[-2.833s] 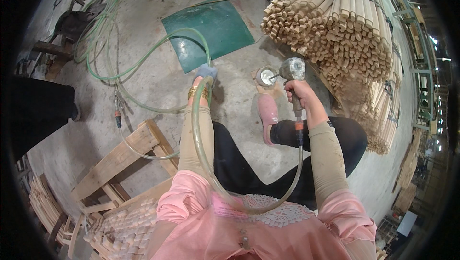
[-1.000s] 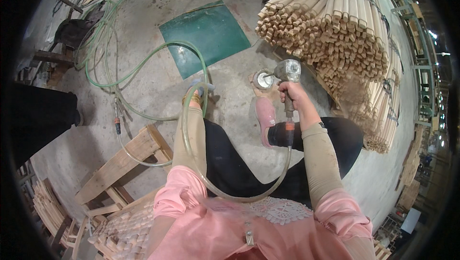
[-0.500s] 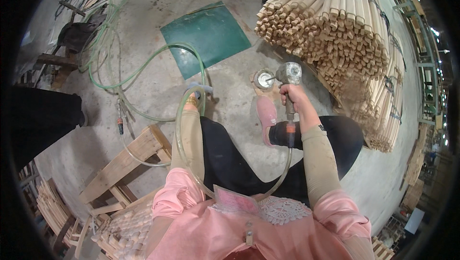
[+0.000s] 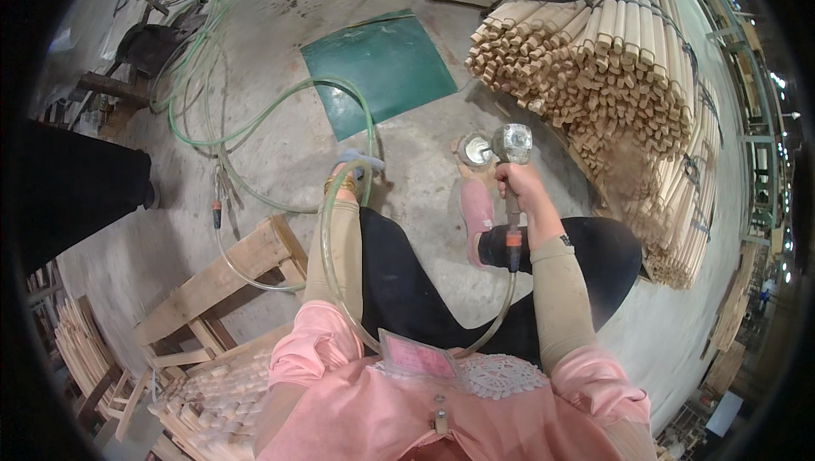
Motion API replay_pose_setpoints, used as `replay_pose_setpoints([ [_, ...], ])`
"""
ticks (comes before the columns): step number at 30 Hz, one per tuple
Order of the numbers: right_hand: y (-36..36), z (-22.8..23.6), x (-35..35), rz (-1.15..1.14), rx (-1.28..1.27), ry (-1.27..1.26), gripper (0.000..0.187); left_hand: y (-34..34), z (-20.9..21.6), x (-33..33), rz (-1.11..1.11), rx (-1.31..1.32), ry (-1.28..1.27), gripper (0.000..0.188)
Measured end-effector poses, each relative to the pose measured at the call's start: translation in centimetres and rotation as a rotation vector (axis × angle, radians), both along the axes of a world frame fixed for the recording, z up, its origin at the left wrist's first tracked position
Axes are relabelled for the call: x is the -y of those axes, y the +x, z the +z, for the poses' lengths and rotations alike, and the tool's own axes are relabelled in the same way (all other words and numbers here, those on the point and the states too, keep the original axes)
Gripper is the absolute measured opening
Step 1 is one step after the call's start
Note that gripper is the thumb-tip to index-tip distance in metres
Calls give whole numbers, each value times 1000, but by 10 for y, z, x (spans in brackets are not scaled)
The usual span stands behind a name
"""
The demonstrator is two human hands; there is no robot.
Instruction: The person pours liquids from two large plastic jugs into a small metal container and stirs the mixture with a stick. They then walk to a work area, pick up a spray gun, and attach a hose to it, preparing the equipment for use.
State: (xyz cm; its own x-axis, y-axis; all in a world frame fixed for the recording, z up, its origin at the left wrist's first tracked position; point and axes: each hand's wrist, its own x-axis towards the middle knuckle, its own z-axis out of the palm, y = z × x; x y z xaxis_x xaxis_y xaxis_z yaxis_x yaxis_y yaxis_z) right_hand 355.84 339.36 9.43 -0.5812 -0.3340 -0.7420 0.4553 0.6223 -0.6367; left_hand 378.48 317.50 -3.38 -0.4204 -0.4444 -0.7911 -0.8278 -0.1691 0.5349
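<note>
My right hand point(image 4: 522, 187) is wrapped around the grip of a pneumatic power tool point(image 4: 513, 145) with a grey metal head. Its thin bit points left into a small round can point(image 4: 475, 150) holding whitish material, on the floor beside my pink shoe point(image 4: 477, 205). A clear hose point(image 4: 499, 317) joins the tool's handle through an orange and black coupling point(image 4: 513, 244). My left hand point(image 4: 355, 160), seemingly in a grey-blue glove, is beyond my left knee. The hose loop crosses in front of it, and I cannot make out its fingers or anything in them.
Strapped bundles of wooden sticks point(image 4: 628, 62) are stacked at the right. A green sheet point(image 4: 382, 66) lies ahead on the concrete. Green hose point(image 4: 246, 134) coils at the left, near another person's dark-clothed leg point(image 4: 85, 193). A wooden frame point(image 4: 216, 278) and more sticks stand lower left.
The power tool's head has dipped slightly nearer to me, its bit still at the can. The view has shifted a little; my left hand stays about where it was.
</note>
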Motion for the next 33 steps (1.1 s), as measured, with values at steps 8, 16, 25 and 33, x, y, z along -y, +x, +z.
replay_pose_setpoints([
  [8,-13,-1,-4,-6,22,-37,4,-5,-5,-10,157,-15,181,40],
  [16,6,-3,8,27,41,-90,4,1,-6,4,7,35,194,35],
  [25,5,-2,-1,-7,37,8,3,2,6,3,30,105,176,37],
  [33,-2,-2,3,16,-23,-11,3,1,33,-5,-37,33,22,33],
])
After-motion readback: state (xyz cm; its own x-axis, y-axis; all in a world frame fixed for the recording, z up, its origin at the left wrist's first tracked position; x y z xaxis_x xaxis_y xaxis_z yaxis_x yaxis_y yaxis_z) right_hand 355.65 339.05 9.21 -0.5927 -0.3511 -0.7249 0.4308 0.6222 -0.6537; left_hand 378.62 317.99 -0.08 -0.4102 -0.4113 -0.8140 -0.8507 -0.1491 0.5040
